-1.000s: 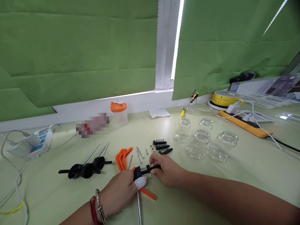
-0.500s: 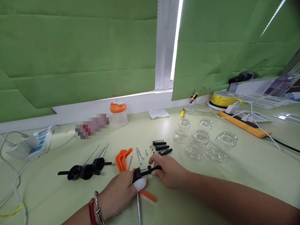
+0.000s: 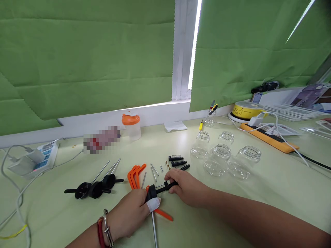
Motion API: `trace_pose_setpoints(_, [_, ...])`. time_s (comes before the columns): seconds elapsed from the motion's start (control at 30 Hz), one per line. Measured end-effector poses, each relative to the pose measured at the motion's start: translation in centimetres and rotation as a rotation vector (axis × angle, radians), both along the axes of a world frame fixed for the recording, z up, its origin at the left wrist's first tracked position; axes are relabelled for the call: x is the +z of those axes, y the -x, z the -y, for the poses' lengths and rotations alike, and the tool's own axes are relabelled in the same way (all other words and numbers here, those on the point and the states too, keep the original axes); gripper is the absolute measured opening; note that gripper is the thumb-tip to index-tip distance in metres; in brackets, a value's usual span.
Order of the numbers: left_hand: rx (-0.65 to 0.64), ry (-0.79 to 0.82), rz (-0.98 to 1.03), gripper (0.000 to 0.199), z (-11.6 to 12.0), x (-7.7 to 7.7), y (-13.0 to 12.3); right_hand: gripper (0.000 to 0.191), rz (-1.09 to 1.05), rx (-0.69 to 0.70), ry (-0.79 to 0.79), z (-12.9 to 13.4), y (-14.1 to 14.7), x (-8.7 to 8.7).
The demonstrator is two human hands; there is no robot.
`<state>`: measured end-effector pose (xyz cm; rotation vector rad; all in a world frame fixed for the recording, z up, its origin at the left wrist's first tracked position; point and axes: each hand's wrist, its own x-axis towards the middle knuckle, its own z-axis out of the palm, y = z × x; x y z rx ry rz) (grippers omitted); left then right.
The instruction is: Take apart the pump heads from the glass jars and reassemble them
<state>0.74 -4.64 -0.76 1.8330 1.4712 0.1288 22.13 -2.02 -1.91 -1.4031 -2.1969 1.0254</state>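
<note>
My left hand [image 3: 130, 212], its thumb wrapped in a white bandage, is closed around a round black lid [image 3: 151, 193]. A long metal tube [image 3: 154, 229] points down from the lid toward the near edge of the view. From the lid's right side a black handle [image 3: 163, 188] sticks out, a thin rod running along it. My right hand [image 3: 187, 187] pinches the handle's far end between thumb and fingers. An orange lever [image 3: 163, 214] shows beneath the left thumb; whether it is joined to the lid I cannot tell.
Left lie several black lids with tubes [image 3: 96, 189]. Ahead are orange levers [image 3: 134, 176], screws [image 3: 154, 171], small nuts and black handles with springs [image 3: 179, 163]. Glass jars [image 3: 221, 160] stand to the right, before an orange power strip [image 3: 269, 137]. An orange-lidded cup [image 3: 132, 127] stands at the back.
My right hand has shifted very slightly along the handle, its fingers now covering more of the end. My left hand keeps its grip on the lid.
</note>
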Motion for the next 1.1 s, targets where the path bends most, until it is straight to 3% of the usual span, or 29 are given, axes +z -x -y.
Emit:
trace_pose_setpoints(0.1, [0.017,0.086,0.006,0.042,-0.1,-0.1,0.1,0.031,-0.021,-0.035,0.04,0.0,0.3,-0.1])
trace_pose_setpoints(0.27, [0.014,-0.004,-0.047,0.041,-0.4,-0.6,-0.2,0.034,-0.059,-0.061,0.047,0.0,1.1,-0.6])
trace_pose_setpoints(0.5, [-0.012,0.011,-0.07,0.044,-0.5,-0.4,-0.4,0.018,-0.084,-0.069,-0.014,-0.1,1.2,-1.1])
trace_pose_setpoints(0.67, [-0.004,0.039,-0.068,0.044,-0.5,-0.1,-0.5,0.025,-0.08,-0.059,-0.002,-0.1,1.1,-1.0])
trace_pose_setpoints(0.83, [0.045,0.098,-0.05,0.044,-0.2,0.6,-0.7,0.018,-0.06,-0.049,-0.002,-0.1,1.1,-0.7])
trace_pose_setpoints(1.1, [0.053,0.139,0.017,0.041,-0.1,0.3,-0.5,0.02,-0.03,-0.041,-0.006,-0.2,0.8,-0.5])
